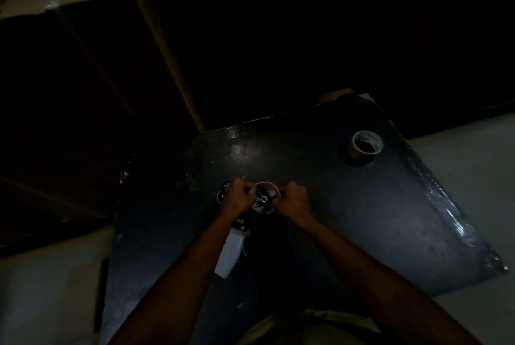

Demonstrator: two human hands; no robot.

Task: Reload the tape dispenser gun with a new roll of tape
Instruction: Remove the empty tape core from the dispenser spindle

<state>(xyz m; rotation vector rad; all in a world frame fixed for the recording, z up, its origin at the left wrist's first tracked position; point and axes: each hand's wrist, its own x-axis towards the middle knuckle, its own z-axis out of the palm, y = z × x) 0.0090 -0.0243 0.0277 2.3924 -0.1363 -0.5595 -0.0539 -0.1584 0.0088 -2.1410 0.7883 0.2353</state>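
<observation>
The scene is dim. A tape dispenser gun lies on a dark table (348, 219), its white handle (230, 254) pointing toward me. On its spindle sits a nearly bare tape core (264, 197), pale with a reddish rim. My left hand (237, 195) grips the dispenser's frame on the core's left side. My right hand (294, 199) has its fingers curled against the core's right edge. A second roll of tape (366, 145), tan with a white inner core, lies flat at the table's far right, apart from both hands.
Large dark cardboard boxes (117, 71) stand beyond the table's far and left edges. Pale floor (468, 166) shows to the right and at the lower left. The table's right edge (457, 222) has a shiny wrapped strip.
</observation>
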